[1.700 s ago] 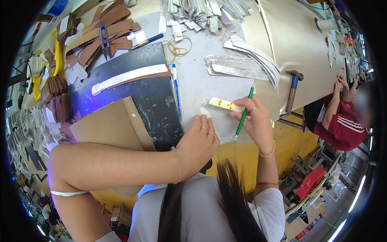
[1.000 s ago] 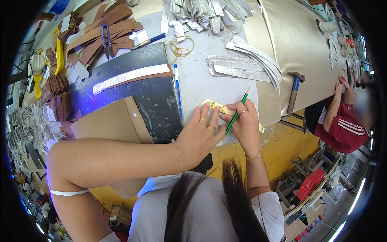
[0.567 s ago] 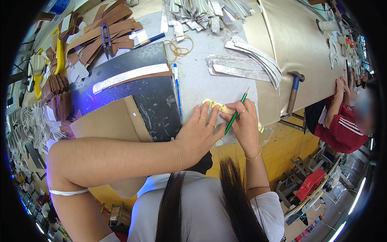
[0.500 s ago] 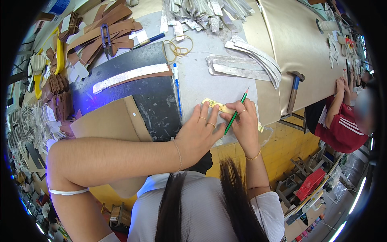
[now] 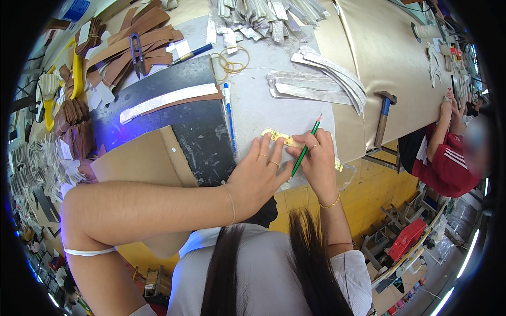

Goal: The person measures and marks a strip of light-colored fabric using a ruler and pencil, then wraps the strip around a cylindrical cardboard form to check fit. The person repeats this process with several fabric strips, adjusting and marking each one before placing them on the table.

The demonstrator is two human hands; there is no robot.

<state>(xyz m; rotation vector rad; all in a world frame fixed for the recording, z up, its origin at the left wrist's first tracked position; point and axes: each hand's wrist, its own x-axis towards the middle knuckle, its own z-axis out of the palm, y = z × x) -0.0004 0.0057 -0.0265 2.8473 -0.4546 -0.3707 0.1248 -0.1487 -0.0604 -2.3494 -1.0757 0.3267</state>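
A narrow yellow patterned strip [image 5: 276, 135] lies near the front edge of the pale work surface, partly hidden by my fingers. My left hand [image 5: 255, 169] rests over its near side, fingers spread and fingertips touching it. My right hand [image 5: 318, 162] is bent around a green pencil [image 5: 299, 161], whose point slants up and away to the right. Its fingertips meet the strip's right part. Another yellow patterned piece [image 5: 338, 165] shows beside the right wrist, with clear plastic film under it.
A blue pen [image 5: 230, 118] lies beside the dark board [image 5: 208, 126], which carries a white strip [image 5: 168, 102]. Grey strips [image 5: 311, 87], a hammer [image 5: 383, 118], purple snips [image 5: 137, 55] and brown strips [image 5: 113, 52] lie farther off. A co-worker in red [image 5: 448, 160] sits at right.
The view has shifted very slightly. Both hands keep nearly the same pose on the yellow strip, and the pencil stays in my right hand.
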